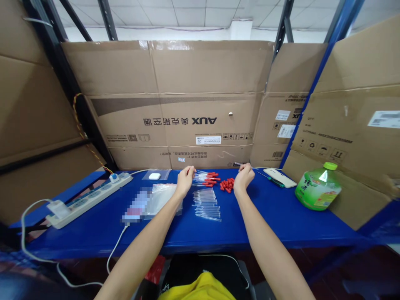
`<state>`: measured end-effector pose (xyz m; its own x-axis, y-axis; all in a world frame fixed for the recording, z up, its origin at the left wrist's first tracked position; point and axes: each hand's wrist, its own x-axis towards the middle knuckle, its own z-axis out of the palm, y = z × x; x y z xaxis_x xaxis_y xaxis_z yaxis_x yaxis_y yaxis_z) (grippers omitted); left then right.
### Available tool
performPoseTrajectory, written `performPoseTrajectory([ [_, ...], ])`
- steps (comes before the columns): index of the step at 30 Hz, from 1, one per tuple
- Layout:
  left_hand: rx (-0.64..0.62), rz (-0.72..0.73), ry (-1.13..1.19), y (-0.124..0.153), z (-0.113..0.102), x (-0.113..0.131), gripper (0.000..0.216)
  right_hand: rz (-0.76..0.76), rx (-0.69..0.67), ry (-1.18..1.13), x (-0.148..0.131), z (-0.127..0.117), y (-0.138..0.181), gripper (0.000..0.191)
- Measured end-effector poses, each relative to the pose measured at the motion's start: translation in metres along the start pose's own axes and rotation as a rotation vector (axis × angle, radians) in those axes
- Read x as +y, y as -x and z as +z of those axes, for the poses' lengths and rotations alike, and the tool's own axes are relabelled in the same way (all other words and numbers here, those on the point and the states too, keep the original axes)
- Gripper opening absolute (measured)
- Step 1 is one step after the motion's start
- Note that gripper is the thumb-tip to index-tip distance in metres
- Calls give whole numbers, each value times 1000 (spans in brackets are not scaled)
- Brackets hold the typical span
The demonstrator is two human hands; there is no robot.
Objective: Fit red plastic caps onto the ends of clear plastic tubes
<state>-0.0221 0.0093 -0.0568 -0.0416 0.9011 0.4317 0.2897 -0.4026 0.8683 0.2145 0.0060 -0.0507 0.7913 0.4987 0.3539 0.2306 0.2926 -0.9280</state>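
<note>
Writing first: big brown cardboard sheet (187, 104) behind the bench reads "AUX" upside down w/ Chinese characters beside it, plus a white barcode label lower down, too small to read. More white labels on the cardboard box (286, 125) to the right, unreadable. Green plastic bottle w/ lime cap (318, 187) lies tilted at right, label print not legible.

Now the hands. Left hand (185, 179) is curled, fingers (190, 171) pinched narrow on the end of a thin clear plastic tube (200, 177) at the back of the blue bench (281, 221). Right hand (243, 177) closed loose, fingers (246, 167) bunched together; looks to pinch smth small, can't tell what. It sits just beside the pile of small red caps (227, 184); a second scatter of red caps (211, 179) lies btw the two hands.

Row of clear plastic tubes (206, 204) lies flat in front of the hands, nothing on top of it. Left of that, a clear plastic bag (162, 198); white earbud case (154, 176) behind it. White power strip (89, 200) far left, cable running off the bench edge. White phone (279, 177) to the right, a green-handled tool (275, 182) touching its near side.
</note>
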Motion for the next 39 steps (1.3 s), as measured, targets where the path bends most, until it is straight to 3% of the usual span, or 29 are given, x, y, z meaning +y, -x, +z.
performPoseTrajectory([
  [3,89,82,-82,0,1,1,26,-108,-210,-99,-8,1,8,63],
  [7,195,148,-219,5,6,4,19,-224,-596,-158,-18,9,32,57],
  [10,225,140,-250,5,4,2,16,-270,-911,-91,-19,12,43,50],
  [13,267,95,-202,3,2,-3,14,-342,-1102,36,-17,13,49,45],
  [22,340,-222,122,-1,4,-14,13,-339,-1313,197,-14,8,55,15],
  [30,325,-230,117,-2,3,-17,14,-504,-1408,329,-15,6,48,10],
  [39,291,-186,47,3,4,-11,12,-494,-1447,392,-10,7,49,9],
])
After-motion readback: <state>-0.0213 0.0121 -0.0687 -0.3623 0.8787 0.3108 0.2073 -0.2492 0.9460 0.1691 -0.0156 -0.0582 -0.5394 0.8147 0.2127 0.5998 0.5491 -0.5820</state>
